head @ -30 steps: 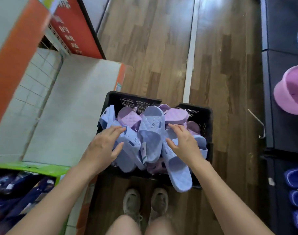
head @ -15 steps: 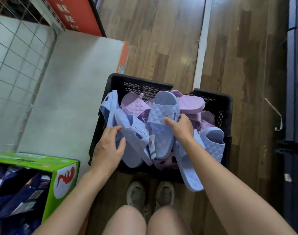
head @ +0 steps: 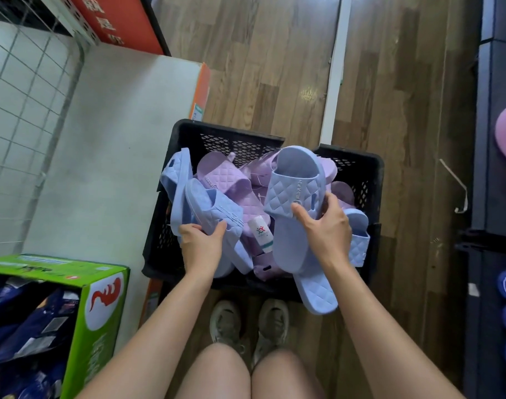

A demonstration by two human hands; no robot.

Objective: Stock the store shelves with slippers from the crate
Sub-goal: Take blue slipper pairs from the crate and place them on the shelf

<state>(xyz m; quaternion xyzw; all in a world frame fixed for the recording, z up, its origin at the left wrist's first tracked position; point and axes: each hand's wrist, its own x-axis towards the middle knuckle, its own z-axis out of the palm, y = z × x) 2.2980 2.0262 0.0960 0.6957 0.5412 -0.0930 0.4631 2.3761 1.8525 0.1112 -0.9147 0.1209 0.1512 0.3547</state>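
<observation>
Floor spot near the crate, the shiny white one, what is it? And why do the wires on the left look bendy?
Head view: the spot is glare, light bouncing off the glossy wooden floor. Head view again: the wire grid bows because the wide-angle lens bends lines near the edges, while the quilted blue slipper in the right hand looks sharp.

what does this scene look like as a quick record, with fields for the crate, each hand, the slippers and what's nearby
crate: black crate on the wood floor, piled with slippers
right hand: right hand grips a blue quilted slipper by its strap
left hand: left hand holds a second blue slipper at the crate's left side
pile: purple slippers, one white tag
nearby: green box to the left
</observation>
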